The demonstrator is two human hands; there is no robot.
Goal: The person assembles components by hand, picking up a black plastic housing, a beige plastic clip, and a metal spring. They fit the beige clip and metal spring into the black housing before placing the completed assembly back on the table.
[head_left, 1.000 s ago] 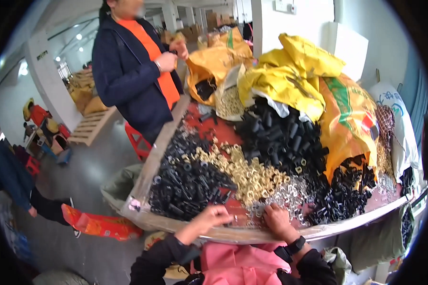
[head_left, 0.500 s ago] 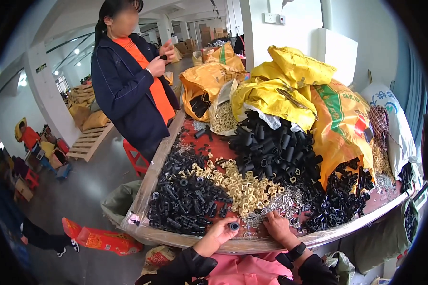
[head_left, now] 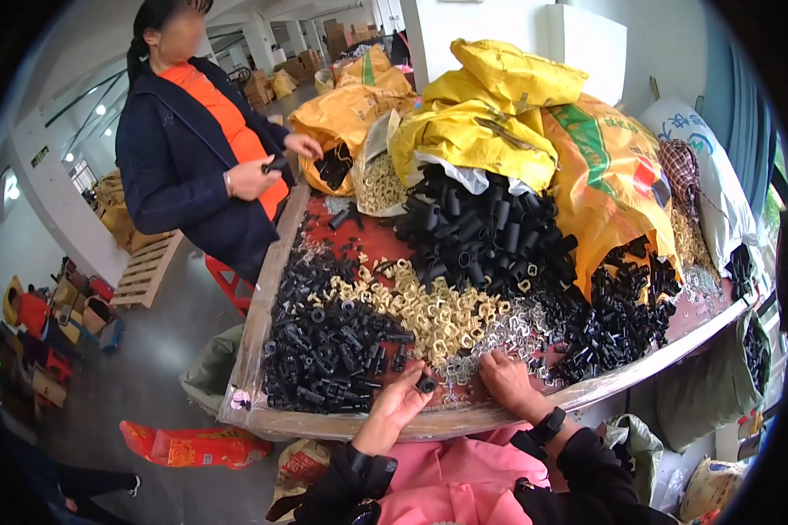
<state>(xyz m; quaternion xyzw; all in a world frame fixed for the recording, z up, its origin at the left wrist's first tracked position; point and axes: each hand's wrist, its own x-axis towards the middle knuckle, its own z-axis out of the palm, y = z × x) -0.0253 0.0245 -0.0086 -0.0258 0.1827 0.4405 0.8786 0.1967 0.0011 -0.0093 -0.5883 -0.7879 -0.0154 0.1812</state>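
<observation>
My left hand [head_left: 397, 399] is closed around a short black tube-shaped plastic part [head_left: 426, 383], its round open end facing up, just above the table's near edge. To its right, my right hand [head_left: 506, 380] has its fingers bent together at the near edge of a heap of small silver metal clips [head_left: 510, 336]; whatever its fingertips pinch is hidden. Beyond both hands spreads a pile of cream-coloured plastic pieces [head_left: 446, 319]. Assembled-looking black parts [head_left: 324, 359] lie heaped on the left, and small black pieces [head_left: 587, 350] on the right.
Black tubes [head_left: 477, 232] spill from a yellow sack [head_left: 473, 140] at the back. An orange sack [head_left: 600, 184] stands right of it. A co-worker in a dark jacket [head_left: 179, 157] holds a black part at the table's left side. A raised wrapped rim [head_left: 341, 425] edges the table.
The view has shifted, so the table sits higher and further left. The co-worker's hands have moved apart, one now reaching toward the orange sack. My left hand still holds the black part.
</observation>
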